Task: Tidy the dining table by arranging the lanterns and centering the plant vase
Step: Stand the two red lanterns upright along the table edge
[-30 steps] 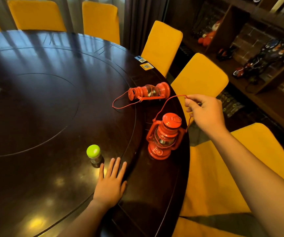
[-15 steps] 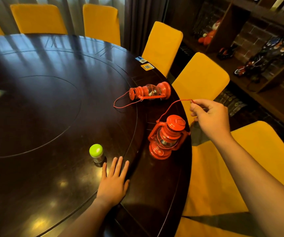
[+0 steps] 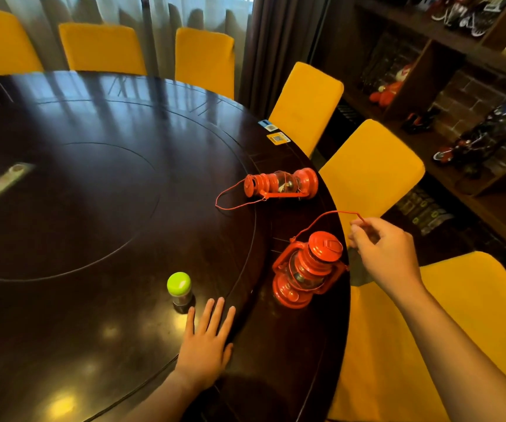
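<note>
Beside the right hand (image 3: pixel 387 257) stands a glossy red lantern (image 3: pixel 306 271); beyond it lies a second red lantern (image 3: pixel 280 184). Just past the left hand (image 3: pixel 207 345), a jar's cap (image 3: pixel 178 284) is lime green. The table (image 3: pixel 93 208) is dark brown, the chairs (image 3: pixel 370 173) mustard yellow.

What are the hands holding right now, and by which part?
The right hand pinches the thin wire handle of the near red lantern, whose base rests on the table. The left hand lies flat on the table, holding nothing.
</note>
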